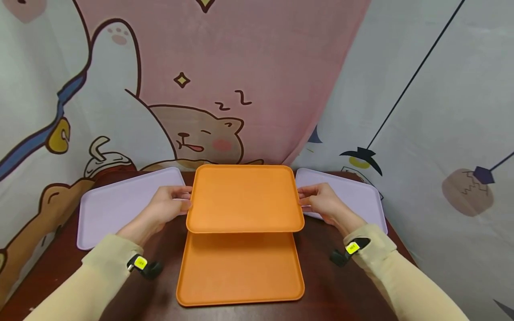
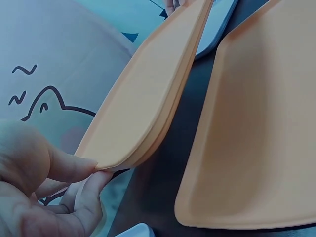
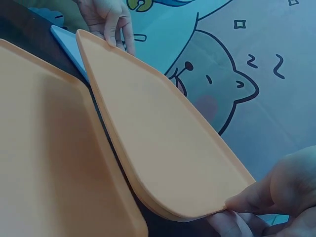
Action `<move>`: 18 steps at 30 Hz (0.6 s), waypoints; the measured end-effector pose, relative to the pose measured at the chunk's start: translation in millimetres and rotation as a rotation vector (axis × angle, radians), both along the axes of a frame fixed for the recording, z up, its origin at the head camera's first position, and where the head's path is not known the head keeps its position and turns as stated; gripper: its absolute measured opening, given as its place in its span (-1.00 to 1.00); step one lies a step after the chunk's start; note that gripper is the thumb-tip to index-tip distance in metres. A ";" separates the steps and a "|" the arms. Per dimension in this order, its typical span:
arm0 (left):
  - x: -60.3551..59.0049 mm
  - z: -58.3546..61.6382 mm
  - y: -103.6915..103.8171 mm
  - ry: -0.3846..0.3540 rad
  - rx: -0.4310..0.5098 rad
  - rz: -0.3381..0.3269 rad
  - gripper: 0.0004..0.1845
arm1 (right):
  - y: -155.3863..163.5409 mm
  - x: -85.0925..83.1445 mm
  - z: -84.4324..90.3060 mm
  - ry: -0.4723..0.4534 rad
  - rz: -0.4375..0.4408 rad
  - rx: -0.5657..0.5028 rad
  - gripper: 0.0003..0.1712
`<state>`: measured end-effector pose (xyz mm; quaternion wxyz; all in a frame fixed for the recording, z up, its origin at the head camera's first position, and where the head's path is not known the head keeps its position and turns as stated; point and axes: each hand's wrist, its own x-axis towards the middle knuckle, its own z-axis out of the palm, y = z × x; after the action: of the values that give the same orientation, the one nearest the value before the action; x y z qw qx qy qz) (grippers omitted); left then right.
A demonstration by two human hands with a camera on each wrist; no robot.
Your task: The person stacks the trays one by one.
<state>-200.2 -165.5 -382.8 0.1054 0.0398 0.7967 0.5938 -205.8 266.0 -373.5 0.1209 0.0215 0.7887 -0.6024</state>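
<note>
From the head view, the left hand and right hand pinch opposite edges of the raised orange tray, keeping it level above the lower orange tray on the counter. Left wrist view: fingers clamp the rim. Right wrist view: the same pinch.

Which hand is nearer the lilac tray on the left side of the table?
Left. The left hand hovers over that lilac tray, gripping the raised orange tray; the right hand grips its opposite edge.
</note>
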 end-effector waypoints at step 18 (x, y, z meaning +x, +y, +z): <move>25.6 -5.1 -2.1 0.015 0.032 -0.003 -0.45 | -0.4 27.1 -6.1 0.018 0.002 -0.058 -0.49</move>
<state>-174.6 -167.6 -387.9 0.0994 0.0471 0.7879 0.6059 -178.7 265.6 -379.6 0.1149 0.0116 0.7718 -0.6252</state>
